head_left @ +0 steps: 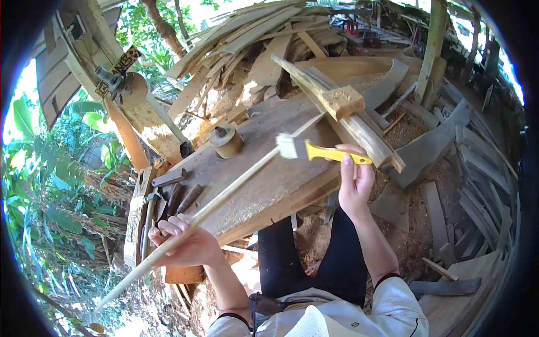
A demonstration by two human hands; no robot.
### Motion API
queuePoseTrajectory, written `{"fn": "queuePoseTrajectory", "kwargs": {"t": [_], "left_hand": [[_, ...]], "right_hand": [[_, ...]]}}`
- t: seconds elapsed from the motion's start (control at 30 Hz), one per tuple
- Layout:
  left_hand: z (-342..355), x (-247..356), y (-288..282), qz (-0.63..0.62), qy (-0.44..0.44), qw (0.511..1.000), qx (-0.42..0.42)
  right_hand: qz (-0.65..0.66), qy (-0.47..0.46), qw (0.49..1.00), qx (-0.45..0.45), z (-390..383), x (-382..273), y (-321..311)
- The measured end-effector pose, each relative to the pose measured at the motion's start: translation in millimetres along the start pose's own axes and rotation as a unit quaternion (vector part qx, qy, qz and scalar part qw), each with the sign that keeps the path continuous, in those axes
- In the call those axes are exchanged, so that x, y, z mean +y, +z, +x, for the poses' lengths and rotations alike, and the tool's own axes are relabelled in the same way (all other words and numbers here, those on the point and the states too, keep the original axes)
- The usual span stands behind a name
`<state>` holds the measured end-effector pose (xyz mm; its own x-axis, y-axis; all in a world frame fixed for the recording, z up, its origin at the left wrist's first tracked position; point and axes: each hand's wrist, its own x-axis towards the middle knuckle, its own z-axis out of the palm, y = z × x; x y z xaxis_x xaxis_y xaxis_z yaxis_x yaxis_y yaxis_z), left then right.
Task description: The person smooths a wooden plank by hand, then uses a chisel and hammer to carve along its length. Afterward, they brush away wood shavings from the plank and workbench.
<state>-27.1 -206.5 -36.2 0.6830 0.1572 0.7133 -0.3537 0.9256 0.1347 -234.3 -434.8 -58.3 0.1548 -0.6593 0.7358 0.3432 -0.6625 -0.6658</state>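
A long, slender pale wooden rod [224,194] runs diagonally from the lower left up over the workbench. My left hand [188,241] is closed around it toward its lower end. In my right hand [356,182] is a paintbrush [323,153] with a yellow handle, pinched between thumb and fingers. Its pale bristles point left and lie at the rod in the picture; whether they touch it I cannot tell. Beyond the rod, a round brownish pot [226,141] with a dark knob on top stands on the wooden workbench [281,191].
Dark-handled tools [182,197] and a hammer [149,216] lie at the bench's left end. A squared wooden block [342,101] rests on long timbers at the right. An upright post [432,56] rises behind; a plank pile [252,39] fills the back.
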Motion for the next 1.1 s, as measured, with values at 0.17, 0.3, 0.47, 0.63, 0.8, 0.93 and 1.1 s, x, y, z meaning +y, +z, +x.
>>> {"fn": "queuePoseTrajectory", "kwargs": {"t": [0.17, 0.3, 0.47, 0.63, 0.8, 0.93, 1.1], "left_hand": [[-0.7, 7.9, 15.3, -0.041, -0.032, 0.989, -0.138], [8.9, 22.6, 7.6, -0.037, -0.045, 0.984, -0.168], [10.6, 28.7, 5.6, -0.069, -0.064, 0.977, -0.19], [19.0, 39.4, -7.1, -0.051, -0.061, 0.972, -0.221], [16.4, 43.7, -10.9, -0.037, -0.068, 0.98, -0.182], [16.9, 42.5, -11.8, -0.037, -0.069, 0.982, -0.172], [33.2, 77.4, -38.9, -0.003, -0.053, 0.986, -0.159]], "right_hand": [[-0.157, 0.06, 0.981, -0.097, 27.2, 12.0, -6.0], [-0.058, 0.059, 0.995, -0.062, 29.1, 8.1, -1.6], [-0.13, 0.109, 0.976, -0.133, 55.8, 25.6, -5.7], [-0.029, 0.074, 0.973, -0.215, 38.0, -12.0, 28.7], [-0.158, 0.058, 0.971, -0.172, 55.2, 40.2, 17.2], [-0.406, -0.046, 0.905, -0.119, 65.0, 95.5, -5.6], [-0.164, -0.107, 0.962, -0.192, 29.9, 54.8, 52.7]]}}
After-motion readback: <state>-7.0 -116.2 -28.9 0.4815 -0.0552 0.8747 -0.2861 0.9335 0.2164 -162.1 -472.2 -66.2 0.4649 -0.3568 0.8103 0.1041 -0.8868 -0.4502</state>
